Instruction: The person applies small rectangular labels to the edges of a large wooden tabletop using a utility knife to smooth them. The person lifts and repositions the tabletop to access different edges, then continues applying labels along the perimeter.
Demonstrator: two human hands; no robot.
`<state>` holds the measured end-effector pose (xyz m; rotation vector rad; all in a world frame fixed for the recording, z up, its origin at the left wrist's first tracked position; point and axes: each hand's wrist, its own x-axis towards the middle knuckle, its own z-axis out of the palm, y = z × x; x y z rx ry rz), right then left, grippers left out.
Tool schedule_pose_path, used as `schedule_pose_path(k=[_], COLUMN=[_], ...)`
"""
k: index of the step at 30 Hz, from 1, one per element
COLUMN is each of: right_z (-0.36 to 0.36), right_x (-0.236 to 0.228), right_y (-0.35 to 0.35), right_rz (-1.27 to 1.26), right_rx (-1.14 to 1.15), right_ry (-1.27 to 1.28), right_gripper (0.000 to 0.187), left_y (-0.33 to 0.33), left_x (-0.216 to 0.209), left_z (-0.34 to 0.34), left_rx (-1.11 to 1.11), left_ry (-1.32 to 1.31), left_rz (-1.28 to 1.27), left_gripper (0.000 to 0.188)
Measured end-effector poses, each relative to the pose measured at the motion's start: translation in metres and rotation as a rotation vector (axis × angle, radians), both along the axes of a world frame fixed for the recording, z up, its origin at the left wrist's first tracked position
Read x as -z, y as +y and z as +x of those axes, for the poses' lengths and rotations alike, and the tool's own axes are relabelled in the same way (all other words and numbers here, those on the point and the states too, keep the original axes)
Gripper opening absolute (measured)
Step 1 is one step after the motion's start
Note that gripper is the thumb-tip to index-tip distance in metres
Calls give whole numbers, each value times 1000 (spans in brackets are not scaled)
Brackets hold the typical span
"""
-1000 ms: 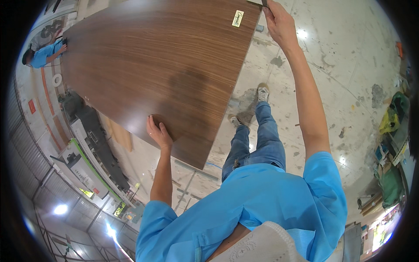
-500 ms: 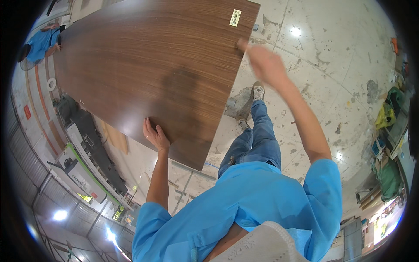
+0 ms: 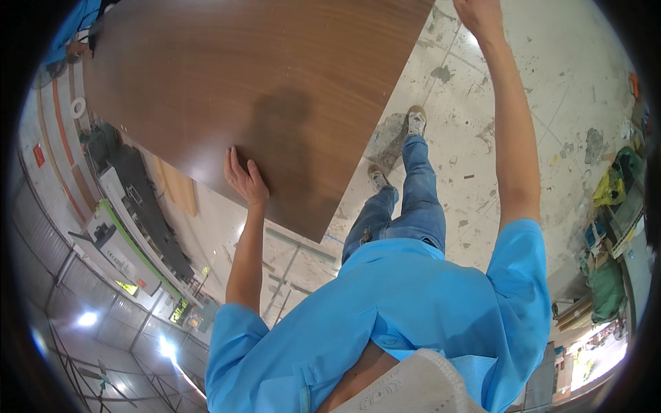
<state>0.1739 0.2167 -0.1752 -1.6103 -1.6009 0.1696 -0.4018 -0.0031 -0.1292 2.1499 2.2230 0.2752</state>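
A large dark brown wood-grain panel (image 3: 323,76) fills the upper middle, its right edge and near corner showing. My left hand (image 3: 246,180) lies flat on it near its front edge, fingers spread and pressing on the surface. Raised at the top right, my right hand (image 3: 480,17) is past the panel's right edge, above the floor. Its fingers are mostly cut off by the frame's top, so whether it holds anything is hidden.
Another person's blue sleeve (image 3: 65,31) shows at the panel's far left end. A long dark machine (image 3: 148,199) stands to the left beside a light wood piece (image 3: 177,187). Along the right lie a green bag (image 3: 607,289) and a yellow bag (image 3: 610,189).
My right hand has moved up and to the right, away from the panel's edge. The panel sits higher in the picture, its pale label out of view. My left hand keeps its place on it.
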Motion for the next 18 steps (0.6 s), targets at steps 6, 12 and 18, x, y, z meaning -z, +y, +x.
schedule_pose_path(k=[6,12,18], right_z=[-36,-106,-206], right_x=[-8,-13,-6], right_y=[-49,-139,-258], right_rz=[-80,-127,-146], right_rx=[-112,-183,-187], right_ry=[7,-65,-113], right_gripper=[30,39,50], left_y=[2,9,14], left_x=[3,6,17], left_z=[-4,-2,2], left_rx=[18,89,94], left_ry=[-13,-39,-98], left_rz=[36,119,205], left_gripper=[54,53,53])
